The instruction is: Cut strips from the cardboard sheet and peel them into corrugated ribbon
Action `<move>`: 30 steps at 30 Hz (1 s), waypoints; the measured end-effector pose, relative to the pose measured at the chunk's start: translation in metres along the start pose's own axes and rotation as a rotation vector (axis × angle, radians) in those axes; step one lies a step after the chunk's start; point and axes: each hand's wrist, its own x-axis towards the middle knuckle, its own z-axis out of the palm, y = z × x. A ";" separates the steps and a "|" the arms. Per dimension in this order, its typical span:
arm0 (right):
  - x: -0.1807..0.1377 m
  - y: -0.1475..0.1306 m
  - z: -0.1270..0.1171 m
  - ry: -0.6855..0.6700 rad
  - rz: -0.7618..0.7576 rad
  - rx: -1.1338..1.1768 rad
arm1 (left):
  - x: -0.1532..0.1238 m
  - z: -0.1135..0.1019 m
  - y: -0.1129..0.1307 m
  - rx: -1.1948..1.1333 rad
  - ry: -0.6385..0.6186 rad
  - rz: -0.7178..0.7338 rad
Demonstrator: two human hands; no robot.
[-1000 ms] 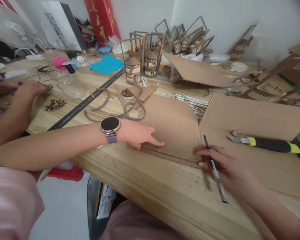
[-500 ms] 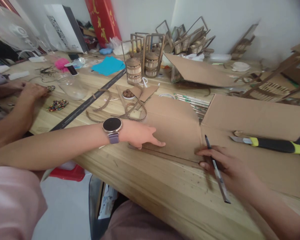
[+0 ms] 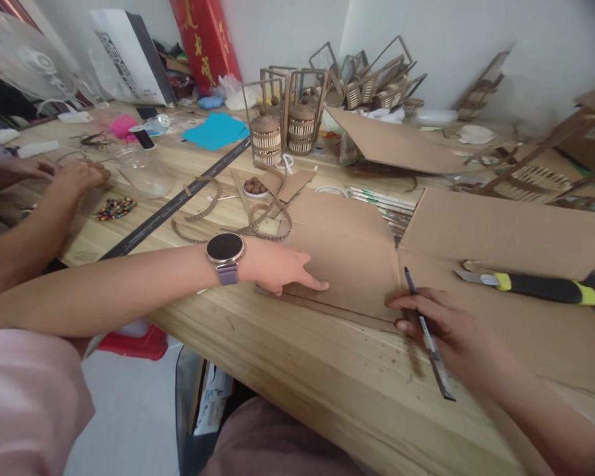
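I am pressing flat left hand [image 3: 282, 268] on brown cardboard sheet [image 3: 347, 258] at table's near edge; right hand [image 3: 451, 330] gripping thin black pen [image 3: 429, 337].

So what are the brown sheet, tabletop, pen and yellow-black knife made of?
Flat brown sheet under the left hand: cardboard, matte, creased folds. Pale tabletop: wood, grain and plank seams show. Thin black pen in the right hand: blurred, cannot tell. Yellow-and-black knife: handle probably plastic or rubber; blade looks like grey metal.
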 end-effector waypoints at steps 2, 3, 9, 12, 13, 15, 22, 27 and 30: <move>0.000 0.000 0.000 0.001 0.001 -0.006 | 0.001 0.001 -0.001 -0.005 0.005 0.008; 0.001 0.000 0.000 0.004 0.002 -0.010 | 0.002 0.002 -0.002 -0.011 0.013 0.011; -0.001 0.003 0.002 0.029 0.008 -0.013 | 0.008 0.005 -0.011 -0.061 0.079 0.039; -0.004 0.000 -0.001 0.053 0.074 0.011 | 0.007 0.001 -0.009 -0.011 0.060 0.025; -0.004 -0.003 -0.004 0.082 0.115 0.017 | 0.006 -0.001 -0.008 -0.002 0.052 0.020; -0.005 -0.015 -0.009 0.207 0.200 0.024 | 0.005 -0.003 -0.007 -0.011 0.026 0.014; 0.010 -0.082 -0.006 0.220 0.020 0.157 | 0.010 0.000 -0.016 -0.099 -0.067 0.015; 0.042 -0.115 0.040 0.196 -0.059 0.363 | 0.016 0.004 -0.026 -0.158 -0.038 0.096; 0.060 -0.126 0.068 0.195 -0.033 0.443 | 0.016 0.003 -0.028 -0.220 -0.053 0.151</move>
